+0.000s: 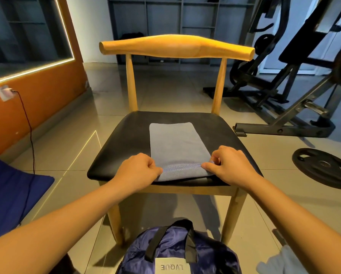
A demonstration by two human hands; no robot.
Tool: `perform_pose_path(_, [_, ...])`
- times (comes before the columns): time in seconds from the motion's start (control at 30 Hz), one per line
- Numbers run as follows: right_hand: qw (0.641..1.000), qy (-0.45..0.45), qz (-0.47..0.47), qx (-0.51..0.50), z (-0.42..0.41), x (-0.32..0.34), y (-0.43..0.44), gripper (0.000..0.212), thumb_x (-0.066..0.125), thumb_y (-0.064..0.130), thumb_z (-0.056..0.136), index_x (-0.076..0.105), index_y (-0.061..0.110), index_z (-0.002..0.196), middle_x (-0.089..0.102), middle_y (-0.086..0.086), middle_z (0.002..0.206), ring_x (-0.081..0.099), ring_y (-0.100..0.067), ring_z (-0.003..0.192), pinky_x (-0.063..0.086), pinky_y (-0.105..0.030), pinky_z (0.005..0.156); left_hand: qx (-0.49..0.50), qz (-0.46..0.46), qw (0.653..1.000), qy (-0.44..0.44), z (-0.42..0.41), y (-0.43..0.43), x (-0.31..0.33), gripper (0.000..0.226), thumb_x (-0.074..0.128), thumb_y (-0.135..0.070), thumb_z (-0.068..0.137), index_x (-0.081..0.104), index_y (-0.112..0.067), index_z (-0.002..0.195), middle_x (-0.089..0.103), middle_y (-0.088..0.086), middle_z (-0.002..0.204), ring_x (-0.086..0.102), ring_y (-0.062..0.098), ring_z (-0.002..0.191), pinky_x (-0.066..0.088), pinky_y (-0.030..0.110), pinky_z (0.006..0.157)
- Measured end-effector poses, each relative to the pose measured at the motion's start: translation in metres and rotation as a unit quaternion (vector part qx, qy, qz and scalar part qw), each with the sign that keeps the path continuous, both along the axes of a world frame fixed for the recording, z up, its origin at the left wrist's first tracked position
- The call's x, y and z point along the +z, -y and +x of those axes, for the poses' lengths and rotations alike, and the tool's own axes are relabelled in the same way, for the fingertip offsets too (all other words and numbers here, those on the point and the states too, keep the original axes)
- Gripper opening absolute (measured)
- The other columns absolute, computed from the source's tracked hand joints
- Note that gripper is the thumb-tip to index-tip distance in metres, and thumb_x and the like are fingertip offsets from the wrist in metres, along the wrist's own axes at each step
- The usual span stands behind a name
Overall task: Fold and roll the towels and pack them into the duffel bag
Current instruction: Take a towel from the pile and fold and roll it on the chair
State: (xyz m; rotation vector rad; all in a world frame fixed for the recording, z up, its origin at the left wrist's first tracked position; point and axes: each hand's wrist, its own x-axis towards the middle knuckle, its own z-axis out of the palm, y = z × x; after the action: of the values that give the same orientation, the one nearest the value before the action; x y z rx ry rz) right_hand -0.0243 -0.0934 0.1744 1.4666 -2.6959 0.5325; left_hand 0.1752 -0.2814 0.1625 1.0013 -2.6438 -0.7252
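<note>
While both hands work the near end, we see the grey-blue towel (173, 147) lying as a long narrow strip on the black seat of the wooden chair (126, 135), running away from the person. Its near end is turned over onto itself, stitched hem on top, right at the seat's front edge. The left hand (138, 171) has its fingers curled and pinches the hem's left corner between thumb and forefinger. The right hand (229, 165) does the same at the right corner, fingers bunched and clamped on the cloth. We note the dark blue duffel bag (177, 250) on the floor just in front of the chair, black handles up and a pale label facing the camera; we cannot tell whether it is open. A weight plate (322, 167) lies flat on the tiles to the right. A pale cloth (280, 262) shows at the lower right, partly behind the right forearm.
</note>
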Motion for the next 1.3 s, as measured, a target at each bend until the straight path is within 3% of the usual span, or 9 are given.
perform_pose_path(0.13, [0.985, -0.130, -0.083, 0.077, 0.004, -0.008, -0.004, 0.017, 0.073, 0.040, 0.089, 0.061, 0.028, 0.089, 0.053, 0.010, 0.090, 0.052, -0.015, 0.083, 0.043, -0.030, 0.072, -0.060, -0.127, 0.983, -0.115, 0.007, -0.008, -0.003, 0.016, 0.070, -0.026, 0.087, 0.057, -0.027, 0.076, 0.057, -0.010, 0.075, 0.055, 0.009, 0.073, 0.052, 0.030, 0.065])
perform_pose_path(0.23, [0.965, -0.210, -0.079, 0.136, 0.010, -0.019, -0.006, 0.012, 0.084, 0.019, 0.080, 0.073, 0.020, 0.085, 0.060, 0.002, 0.086, 0.054, -0.020, 0.074, 0.046, -0.029, 0.056, -0.138, -0.192, 0.961, -0.146, 0.010, -0.011, -0.014, 0.010, 0.068, -0.018, 0.092, 0.068, -0.027, 0.090, 0.058, -0.014, 0.088, 0.053, 0.005, 0.083, 0.051, 0.024, 0.072])
perform_pose_path(0.47, [0.965, -0.206, -0.035, 0.159, 0.005, -0.029, -0.026, 0.028, 0.057, 0.045, 0.093, 0.066, 0.028, 0.114, 0.059, 0.010, 0.110, 0.053, -0.013, 0.092, 0.038, -0.021, 0.073, -0.180, -0.295, 0.932, -0.110, 0.025, -0.005, -0.035, 0.034, 0.062, -0.045, 0.090, 0.068, -0.026, 0.117, 0.055, -0.009, 0.107, 0.049, 0.009, 0.093, 0.047, 0.029, 0.076])
perform_pose_path(0.57, [0.978, -0.142, -0.055, 0.144, 0.003, -0.024, -0.021, 0.018, 0.064, 0.037, 0.095, 0.069, 0.028, 0.110, 0.060, 0.011, 0.107, 0.052, -0.012, 0.091, 0.039, -0.021, 0.073, -0.163, -0.270, 0.941, -0.124, 0.023, 0.001, -0.033, 0.028, 0.064, -0.044, 0.093, 0.068, -0.030, 0.118, 0.054, -0.012, 0.108, 0.047, 0.007, 0.096, 0.045, 0.029, 0.078])
perform_pose_path(0.73, [0.990, -0.025, -0.006, 0.137, 0.002, -0.004, -0.011, 0.010, 0.054, 0.039, 0.101, 0.061, 0.032, 0.098, 0.052, 0.017, 0.092, 0.050, -0.007, 0.090, 0.046, -0.028, 0.078, -0.132, -0.152, 0.973, -0.112, 0.016, 0.008, -0.018, 0.019, 0.053, -0.044, 0.101, 0.068, -0.032, 0.102, 0.053, -0.018, 0.094, 0.046, 0.005, 0.093, 0.038, 0.026, 0.081])
perform_pose_path(0.93, [0.992, 0.096, 0.045, 0.072, 0.006, 0.000, -0.003, 0.029, 0.053, 0.034, 0.100, 0.054, 0.020, 0.074, 0.054, 0.000, 0.077, 0.050, -0.012, 0.068, 0.036, -0.025, 0.057, -0.076, -0.091, 0.993, -0.032, 0.011, 0.007, -0.010, 0.045, 0.039, -0.040, 0.105, 0.063, -0.013, 0.078, 0.056, -0.001, 0.081, 0.050, 0.014, 0.083, 0.039, 0.029, 0.078])
perform_pose_path(1.0, [0.994, 0.092, 0.038, 0.054, 0.006, 0.002, -0.001, 0.030, 0.057, 0.038, 0.097, 0.054, 0.021, 0.073, 0.053, 0.001, 0.073, 0.050, -0.011, 0.065, 0.035, -0.023, 0.056, -0.044, -0.075, 0.996, -0.030, 0.007, 0.007, -0.009, 0.046, 0.046, -0.041, 0.102, 0.065, -0.012, 0.073, 0.060, 0.004, 0.076, 0.056, 0.018, 0.077, 0.044, 0.028, 0.073])
perform_pose_path(1.13, [0.997, 0.023, -0.051, 0.048, 0.007, 0.005, -0.004, 0.020, 0.068, 0.045, 0.092, 0.057, 0.031, 0.099, 0.052, 0.015, 0.092, 0.054, -0.009, 0.082, 0.042, -0.019, 0.065, -0.005, -0.060, 0.993, -0.106, 0.005, 0.011, -0.003, 0.025, 0.070, -0.043, 0.089, 0.063, -0.023, 0.077, 0.061, -0.004, 0.074, 0.059, 0.014, 0.073, 0.053, 0.028, 0.067])
perform_pose_path(1.3, [0.984, -0.119, -0.074, 0.110, 0.009, -0.012, -0.009, 0.017, 0.064, 0.039, 0.096, 0.073, 0.026, 0.103, 0.059, 0.008, 0.101, 0.054, -0.014, 0.089, 0.035, -0.022, 0.071, -0.134, -0.210, 0.954, -0.165, 0.012, 0.011, -0.010, 0.007, 0.068, -0.038, 0.093, 0.070, -0.032, 0.092, 0.056, -0.019, 0.089, 0.053, 0.006, 0.085, 0.049, 0.026, 0.076])
